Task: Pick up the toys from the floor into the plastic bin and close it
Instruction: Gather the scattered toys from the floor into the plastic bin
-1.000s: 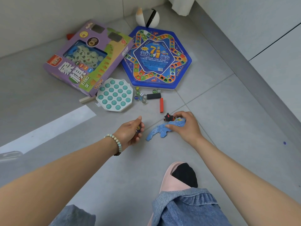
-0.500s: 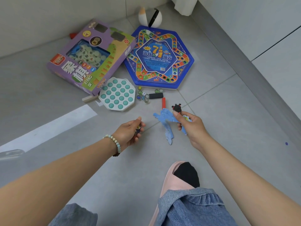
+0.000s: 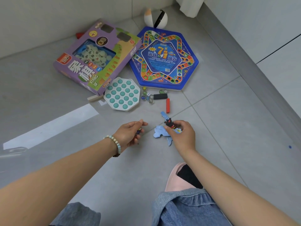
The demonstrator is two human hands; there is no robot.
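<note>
My right hand (image 3: pixel 182 134) grips a blue flat toy (image 3: pixel 160 132) together with a small black and red figure (image 3: pixel 169 123), just above the grey floor. My left hand (image 3: pixel 130 134) is closed around a small dark toy (image 3: pixel 138 132), mostly hidden in the fingers. Farther out lie a purple chess box (image 3: pixel 97 57), a blue hexagonal game board (image 3: pixel 164 59), a white pop toy with teal bubbles (image 3: pixel 122 94), a red block (image 3: pixel 168 105), a black block (image 3: pixel 160 96) and several marbles (image 3: pixel 146 95) with a die. No plastic bin is in view.
A white ball-shaped toy (image 3: pixel 155 17) sits in the far corner. A wooden stick (image 3: pixel 95 98) lies by the chess box. A wall runs along the back and a grey ledge (image 3: pixel 244 62) along the right. My pink slipper (image 3: pixel 177 178) stands near the bottom.
My right hand lifted the blue toy and the black figure off the floor, then drew them back toward me. My left hand stayed closed in place.
</note>
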